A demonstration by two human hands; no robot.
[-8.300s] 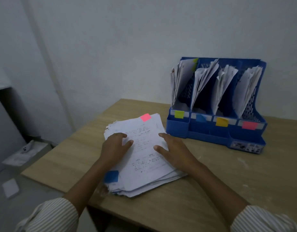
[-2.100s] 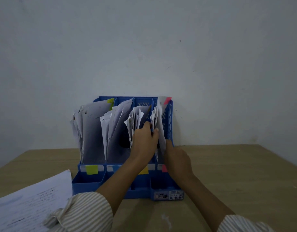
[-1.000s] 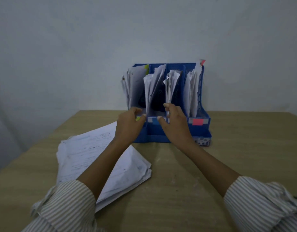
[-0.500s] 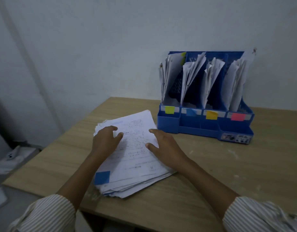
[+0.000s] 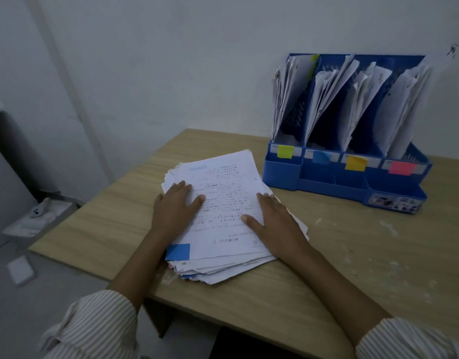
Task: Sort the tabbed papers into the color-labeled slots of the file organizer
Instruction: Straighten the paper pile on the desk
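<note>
Blue tab up next
Both flat hands, left hand (image 5: 175, 208) and right hand (image 5: 271, 221), rest on the loose white paper stack (image 5: 223, 216); I'd lift only the blue-tabbed top sheet (image 5: 178, 251) for the blue-labeled slot (image 5: 321, 157).

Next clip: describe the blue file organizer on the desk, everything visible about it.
The blue file organizer, apparently plastic, stands upright at the back of the wooden desk near the wall. It has four slots with perforated dividers, each holding white papers leaning left. The front lip carries four sticky labels, left to right: green label, blue label, yellow label, pink label. Low front trays look empty. Neither hand touches it.
</note>
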